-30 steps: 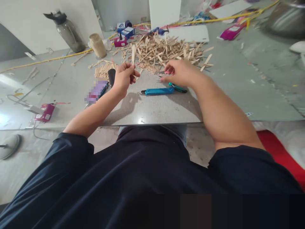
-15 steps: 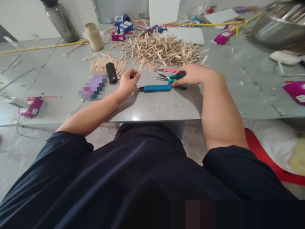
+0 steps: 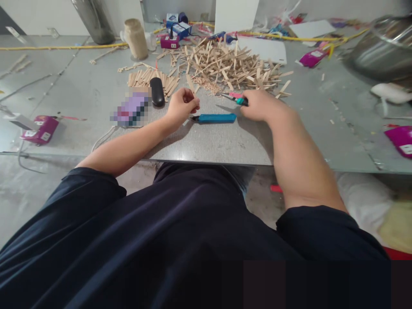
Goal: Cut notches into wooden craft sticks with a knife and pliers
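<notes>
My left hand (image 3: pixel 183 106) pinches a flat wooden craft stick (image 3: pixel 190 83), which points up and away from the fingers. My right hand (image 3: pixel 259 105) is wrapped round the teal and black handles of a pair of pliers (image 3: pixel 240 101); their slim metal jaws point left, above the table. On the tabletop between and just below the hands lies a blue utility knife (image 3: pixel 216 118). Behind the pliers shows part of a pink-handled tool (image 3: pixel 236 95). Small wood chips (image 3: pixel 207 85) lie just beyond my left hand.
A big heap of craft sticks (image 3: pixel 231 64) spreads behind my hands. Shorter sticks (image 3: pixel 138 79), a black case (image 3: pixel 157 92) and a blurred-out purple item (image 3: pixel 132 108) lie left. A jar (image 3: pixel 135 39) stands behind them, and a metal pot (image 3: pixel 383 49) far right.
My right hand has closed round the pliers and lifted them off the table. My left hand keeps its stick. The whole view has shifted slightly.
</notes>
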### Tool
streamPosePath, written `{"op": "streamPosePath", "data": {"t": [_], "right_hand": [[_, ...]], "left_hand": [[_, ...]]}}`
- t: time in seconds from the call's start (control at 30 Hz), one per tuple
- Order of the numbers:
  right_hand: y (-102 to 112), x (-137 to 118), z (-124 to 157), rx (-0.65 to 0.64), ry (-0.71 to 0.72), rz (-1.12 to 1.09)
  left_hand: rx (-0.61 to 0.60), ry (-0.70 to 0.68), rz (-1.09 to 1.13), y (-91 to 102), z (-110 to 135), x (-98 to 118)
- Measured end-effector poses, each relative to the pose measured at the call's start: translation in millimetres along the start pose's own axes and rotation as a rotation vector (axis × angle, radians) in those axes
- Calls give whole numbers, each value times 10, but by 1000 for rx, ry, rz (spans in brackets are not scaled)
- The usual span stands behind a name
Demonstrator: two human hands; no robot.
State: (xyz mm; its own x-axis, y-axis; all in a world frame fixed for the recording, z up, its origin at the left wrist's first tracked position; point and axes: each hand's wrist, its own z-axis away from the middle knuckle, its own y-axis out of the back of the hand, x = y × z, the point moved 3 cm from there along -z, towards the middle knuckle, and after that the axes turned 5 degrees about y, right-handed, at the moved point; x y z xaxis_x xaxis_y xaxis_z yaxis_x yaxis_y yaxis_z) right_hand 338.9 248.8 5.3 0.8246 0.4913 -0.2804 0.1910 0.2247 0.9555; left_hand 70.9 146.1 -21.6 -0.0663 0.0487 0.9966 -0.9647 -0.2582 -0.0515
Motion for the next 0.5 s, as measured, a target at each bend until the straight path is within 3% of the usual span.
{"op": "streamPosePath", "data": {"t": [0.3,0.5], "right_hand": [[-138,-294,-19,187,260,-129],[-182,-501,28,249,244,-127]], "left_hand": [[-127,4,128,-26,110,67],[-197,-26,66,-20,174,126]]}}
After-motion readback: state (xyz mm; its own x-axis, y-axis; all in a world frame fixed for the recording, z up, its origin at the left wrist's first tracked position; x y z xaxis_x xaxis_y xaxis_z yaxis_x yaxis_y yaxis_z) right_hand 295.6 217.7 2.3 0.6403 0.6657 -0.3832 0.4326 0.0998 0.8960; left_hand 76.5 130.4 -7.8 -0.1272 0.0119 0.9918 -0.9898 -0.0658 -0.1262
